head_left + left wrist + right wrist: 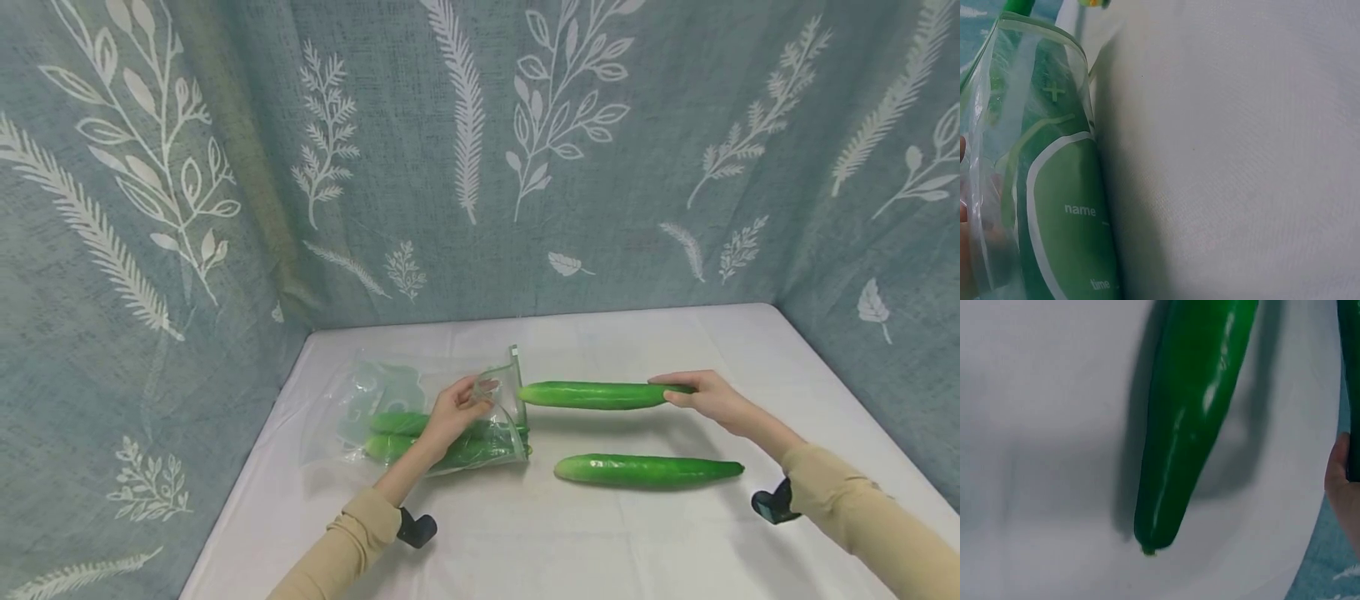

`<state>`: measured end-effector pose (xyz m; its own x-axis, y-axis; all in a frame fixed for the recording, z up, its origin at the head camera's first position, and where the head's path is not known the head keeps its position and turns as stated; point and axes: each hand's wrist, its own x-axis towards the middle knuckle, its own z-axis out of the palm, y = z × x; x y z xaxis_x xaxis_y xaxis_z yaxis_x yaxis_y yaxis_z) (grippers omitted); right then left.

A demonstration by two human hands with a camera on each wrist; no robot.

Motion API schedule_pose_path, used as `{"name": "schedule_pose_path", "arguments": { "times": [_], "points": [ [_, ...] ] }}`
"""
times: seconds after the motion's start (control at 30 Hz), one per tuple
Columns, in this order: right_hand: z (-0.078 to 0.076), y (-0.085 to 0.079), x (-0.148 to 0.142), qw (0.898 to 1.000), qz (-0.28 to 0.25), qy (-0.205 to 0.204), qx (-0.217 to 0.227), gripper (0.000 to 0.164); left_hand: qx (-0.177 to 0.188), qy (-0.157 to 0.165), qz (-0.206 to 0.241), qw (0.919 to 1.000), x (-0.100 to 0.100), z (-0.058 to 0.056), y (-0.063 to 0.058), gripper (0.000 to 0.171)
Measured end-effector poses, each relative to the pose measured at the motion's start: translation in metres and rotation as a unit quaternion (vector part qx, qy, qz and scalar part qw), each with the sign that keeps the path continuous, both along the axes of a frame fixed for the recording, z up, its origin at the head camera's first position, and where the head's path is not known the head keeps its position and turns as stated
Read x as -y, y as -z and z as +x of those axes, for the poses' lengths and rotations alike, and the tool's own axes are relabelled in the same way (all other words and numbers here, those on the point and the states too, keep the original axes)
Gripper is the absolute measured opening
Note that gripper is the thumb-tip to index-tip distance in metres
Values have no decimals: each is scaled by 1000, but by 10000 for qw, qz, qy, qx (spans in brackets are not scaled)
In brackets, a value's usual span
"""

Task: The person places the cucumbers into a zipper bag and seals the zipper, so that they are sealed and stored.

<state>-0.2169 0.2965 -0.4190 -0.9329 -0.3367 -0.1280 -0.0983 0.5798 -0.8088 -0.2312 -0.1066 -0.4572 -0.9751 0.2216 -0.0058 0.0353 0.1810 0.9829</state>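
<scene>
A clear plastic zip bag [330,437] lies on the left of the table with two cucumbers [397,448] inside, its mouth facing right. My left hand [452,417] holds the upper side of the bag near that mouth, which stands raised. Printed words and a green pattern show on the bag [1072,187] in the left wrist view. My right hand [711,400] grips another cucumber [592,395] by its right end, level above the table, its pale left tip right at the bag's mouth. Nearer to me, one more cucumber [648,471] lies on the cloth.
White cloth [540,550] covers the table. A blue-green curtain [495,267] with white leaf prints hangs behind it and along both sides. Each wrist carries a small black device [416,528], close above the table.
</scene>
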Motion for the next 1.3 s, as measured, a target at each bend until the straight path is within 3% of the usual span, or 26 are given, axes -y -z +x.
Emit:
{"name": "schedule_pose_path", "arguments": {
  "times": [0.2, 1.3],
  "points": [
    [-1, 6, 22, 9997, 62, 210, 113, 40, 51, -8, 68, 10000, -1, 0, -1, 50],
    [-10, 34, 90, 9989, 267, 392, -14, 33, 37, 99, 162, 9998, -3, 0, -2, 48]
  ]
}}
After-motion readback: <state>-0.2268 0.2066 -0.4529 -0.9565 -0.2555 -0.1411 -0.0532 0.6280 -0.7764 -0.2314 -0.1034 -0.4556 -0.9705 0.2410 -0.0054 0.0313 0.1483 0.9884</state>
